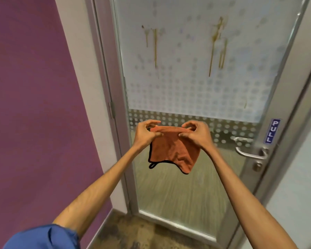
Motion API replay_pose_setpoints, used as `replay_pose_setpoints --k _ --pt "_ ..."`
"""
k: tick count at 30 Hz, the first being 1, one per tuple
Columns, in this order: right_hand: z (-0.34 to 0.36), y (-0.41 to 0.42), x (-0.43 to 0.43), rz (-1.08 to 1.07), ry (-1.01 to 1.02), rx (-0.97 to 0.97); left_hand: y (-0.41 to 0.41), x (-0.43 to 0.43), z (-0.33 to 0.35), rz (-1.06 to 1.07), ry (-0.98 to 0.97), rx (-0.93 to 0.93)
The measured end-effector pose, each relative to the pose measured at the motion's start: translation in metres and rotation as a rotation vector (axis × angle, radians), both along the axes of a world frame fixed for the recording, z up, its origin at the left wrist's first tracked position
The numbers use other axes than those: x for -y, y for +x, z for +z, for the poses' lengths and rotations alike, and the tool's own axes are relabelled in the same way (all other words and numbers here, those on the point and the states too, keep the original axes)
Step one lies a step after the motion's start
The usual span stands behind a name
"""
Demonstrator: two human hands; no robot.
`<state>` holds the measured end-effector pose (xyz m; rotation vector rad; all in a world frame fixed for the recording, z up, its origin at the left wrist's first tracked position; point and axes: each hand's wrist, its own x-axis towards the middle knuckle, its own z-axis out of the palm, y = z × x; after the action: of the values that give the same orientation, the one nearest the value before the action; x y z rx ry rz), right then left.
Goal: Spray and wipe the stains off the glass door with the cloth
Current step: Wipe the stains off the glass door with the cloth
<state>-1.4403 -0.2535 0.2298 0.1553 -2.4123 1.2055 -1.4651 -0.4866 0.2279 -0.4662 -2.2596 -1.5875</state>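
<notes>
Left hand (145, 133) and right hand (194, 133) each pinch the top folded edge of the orange microfibre cloth with black trim (172, 151), thumb in front, fingers curled behind. Cloth hangs below both grips, clear of the frosted dotted glass door (196, 87). Brown-yellow drip stains (216, 44) sit on the upper pane. Steel lever handle (250, 151) lower right.

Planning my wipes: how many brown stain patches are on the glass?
3: left patch and right patch up high, small streak lower right. Fainter ones may be blurred.
</notes>
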Motion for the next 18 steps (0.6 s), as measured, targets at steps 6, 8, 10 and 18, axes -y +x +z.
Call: replay_pose_setpoints --k 6,8,10,18 --pt "0.037 -0.061 0.019 -0.05 -0.048 -0.1 -0.062 0.016 0.04 -0.007 0.069 -0.131" --pt "0.052 -0.082 0.029 -0.085 -0.028 -0.124 -0.085 0.024 0.052 -0.022 0.093 -0.152" --pt "0.068 -0.103 0.039 -0.123 0.006 -0.154 -0.108 0.033 0.063 -0.041 0.114 -0.161" --pt "0.117 -0.163 0.089 -0.344 0.076 -0.36 -0.197 0.065 0.117 -0.136 0.146 -0.263"
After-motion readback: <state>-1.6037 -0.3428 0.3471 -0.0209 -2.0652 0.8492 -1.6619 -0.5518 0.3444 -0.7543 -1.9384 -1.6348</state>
